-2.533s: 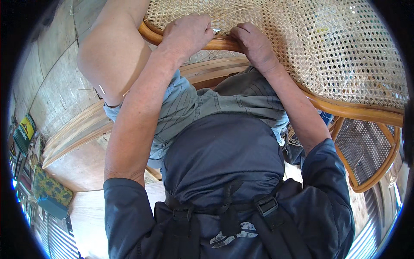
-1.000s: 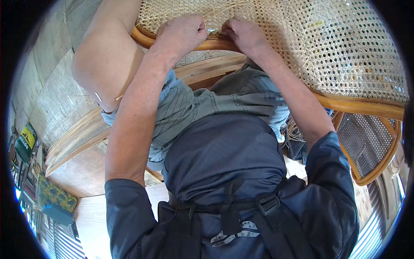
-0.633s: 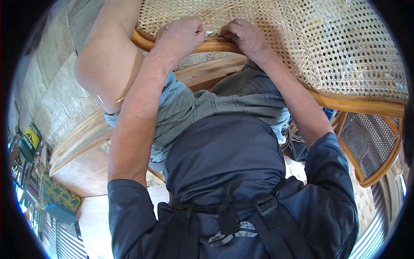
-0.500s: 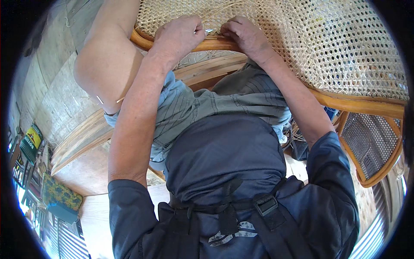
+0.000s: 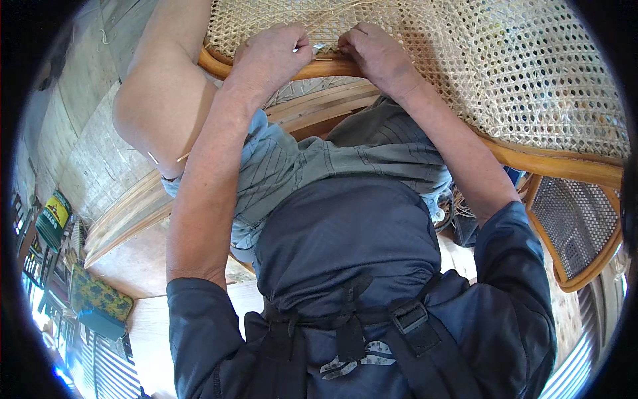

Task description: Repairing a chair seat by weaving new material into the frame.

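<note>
A woven cane chair panel (image 5: 531, 80) with an orange-brown rattan frame (image 5: 332, 68) lies across the top of the view. My left hand (image 5: 269, 58) is closed over the frame's near edge. Between its fingers shows a small shiny metal piece (image 5: 319, 47), its kind too small to tell. My right hand (image 5: 380, 58) sits a short gap to the right, fingertips pinched at the cane along the same edge. What it grips is hidden. Loose pale cane strands (image 5: 339, 12) curve over the weave beyond both hands.
My bare left knee (image 5: 159, 106) is beside the frame. Wooden boards (image 5: 325, 103) show under the panel. A second caned rattan piece (image 5: 575, 219) stands at the right. A green and yellow container (image 5: 53, 219) and a camouflage-patterned object (image 5: 100, 292) are at the left.
Both hands stay at the frame edge, with only slight shifts up and left. The shiny piece remains by the left fingers.
</note>
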### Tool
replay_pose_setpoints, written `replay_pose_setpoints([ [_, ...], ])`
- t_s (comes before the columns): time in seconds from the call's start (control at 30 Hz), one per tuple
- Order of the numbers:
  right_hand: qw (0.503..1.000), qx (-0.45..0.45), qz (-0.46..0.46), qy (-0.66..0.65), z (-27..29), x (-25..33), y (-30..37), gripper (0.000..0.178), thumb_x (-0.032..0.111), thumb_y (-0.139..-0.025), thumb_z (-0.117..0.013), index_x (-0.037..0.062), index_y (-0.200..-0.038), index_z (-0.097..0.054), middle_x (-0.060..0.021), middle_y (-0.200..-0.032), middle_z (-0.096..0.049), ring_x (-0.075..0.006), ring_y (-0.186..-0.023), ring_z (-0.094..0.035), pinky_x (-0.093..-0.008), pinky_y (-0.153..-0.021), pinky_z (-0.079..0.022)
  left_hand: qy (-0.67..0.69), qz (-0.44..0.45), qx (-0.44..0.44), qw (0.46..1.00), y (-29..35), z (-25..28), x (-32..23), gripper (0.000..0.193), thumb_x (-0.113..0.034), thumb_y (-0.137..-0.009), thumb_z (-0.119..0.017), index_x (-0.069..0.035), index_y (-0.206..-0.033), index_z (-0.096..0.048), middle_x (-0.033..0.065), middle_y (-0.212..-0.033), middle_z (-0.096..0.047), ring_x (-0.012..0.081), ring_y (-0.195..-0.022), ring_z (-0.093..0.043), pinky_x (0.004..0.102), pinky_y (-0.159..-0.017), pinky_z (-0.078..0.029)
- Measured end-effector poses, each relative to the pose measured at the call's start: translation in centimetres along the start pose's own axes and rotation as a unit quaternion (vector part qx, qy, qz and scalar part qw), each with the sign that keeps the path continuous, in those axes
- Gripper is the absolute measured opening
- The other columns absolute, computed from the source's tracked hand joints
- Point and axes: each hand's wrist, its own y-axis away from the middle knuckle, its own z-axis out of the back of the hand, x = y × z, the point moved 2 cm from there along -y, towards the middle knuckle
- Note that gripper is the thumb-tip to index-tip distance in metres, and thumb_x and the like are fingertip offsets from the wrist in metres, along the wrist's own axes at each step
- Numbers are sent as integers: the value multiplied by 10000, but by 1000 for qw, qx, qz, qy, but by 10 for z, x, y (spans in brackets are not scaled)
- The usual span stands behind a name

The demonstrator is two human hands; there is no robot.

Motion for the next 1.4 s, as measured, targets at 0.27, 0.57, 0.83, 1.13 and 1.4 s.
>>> replay_pose_setpoints([
  [0.27,998,19,42,51,0,5,-5,132,98,-795,-589,73,-923,-603,-99,-870,-560,-280,-834,-577,-357,-725,-483,-18,12,9,1000,-1,0,1,234,-254,-807,-517,-63,-881,-629,144,-885,-647,324,-846,-622,424,-757,-490],
  [0.57,991,43,48,-116,1,-15,-16,93,105,-797,-603,68,-879,-581,-107,-847,-581,-298,-843,-575,-369,-739,-475,20,-22,-37,999,6,7,-5,248,-263,-814,-557,-30,-888,-605,162,-800,-625,287,-756,-614,374,-704,-477],
  [0.83,994,47,64,-73,0,-11,-18,95,107,-787,-599,50,-861,-585,-119,-850,-586,-304,-855,-579,-382,-721,-473,534,319,63,780,89,-45,-64,392,-437,-915,-502,-54,-862,-573,-51,-640,-390,60,-518,-336,199,-468,-260],
  [1.13,980,153,-76,-104,-3,-9,-36,128,103,-753,-620,25,-854,-603,-158,-825,-612,-323,-808,-596,-404,-725,-469,790,422,-45,443,52,-103,-28,252,-303,-941,-438,-64,-918,-516,-14,-655,-430,96,-532,-389,239,-464,-302],
  [1.4,994,-4,26,-105,1,-13,-12,111,128,-771,-604,69,-864,-607,-115,-845,-587,-308,-818,-584,-396,-749,-471,886,318,-31,337,6,-110,-5,233,-347,-865,-428,-129,-816,-495,-8,-557,-398,115,-406,-312,245,-397,-234],
])
